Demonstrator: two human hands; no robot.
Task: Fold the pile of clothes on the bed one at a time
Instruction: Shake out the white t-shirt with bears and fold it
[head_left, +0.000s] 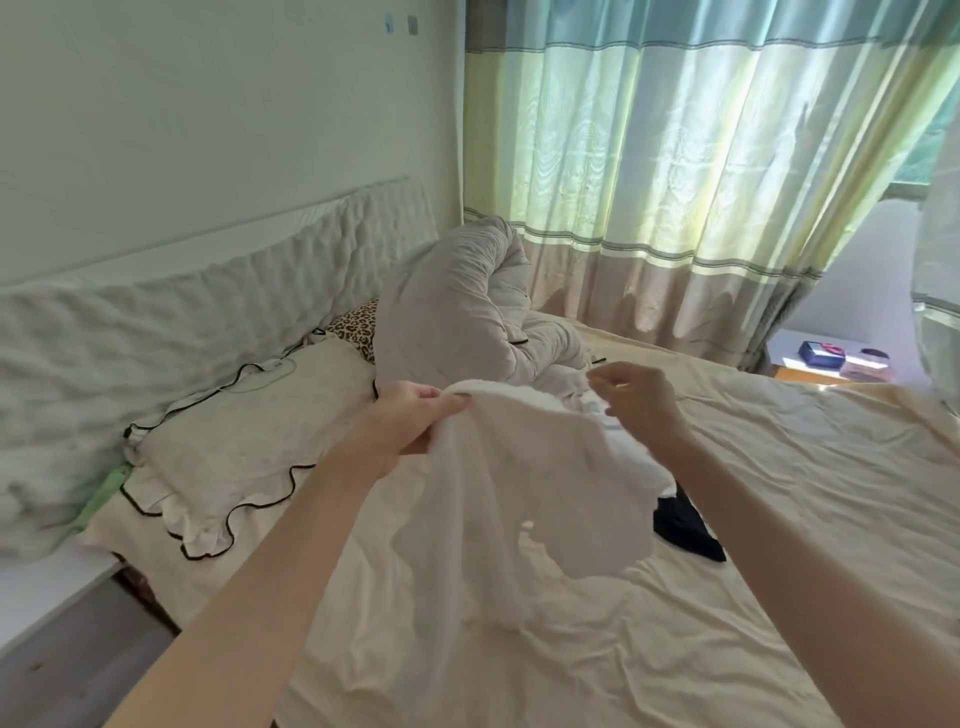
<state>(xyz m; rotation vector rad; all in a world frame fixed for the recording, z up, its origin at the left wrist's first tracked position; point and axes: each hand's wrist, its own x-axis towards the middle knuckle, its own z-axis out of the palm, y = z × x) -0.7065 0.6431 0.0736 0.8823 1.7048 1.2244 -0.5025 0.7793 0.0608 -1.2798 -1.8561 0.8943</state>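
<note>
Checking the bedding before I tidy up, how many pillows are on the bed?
2: a cream frilled pillow by the headboard, and a leopard-print pillow behind it, partly hidden by the duvet. More may be hidden.

The left hand holds up a white cloth over the bed. The right hand is beside it, fingers loosely bent.
</note>
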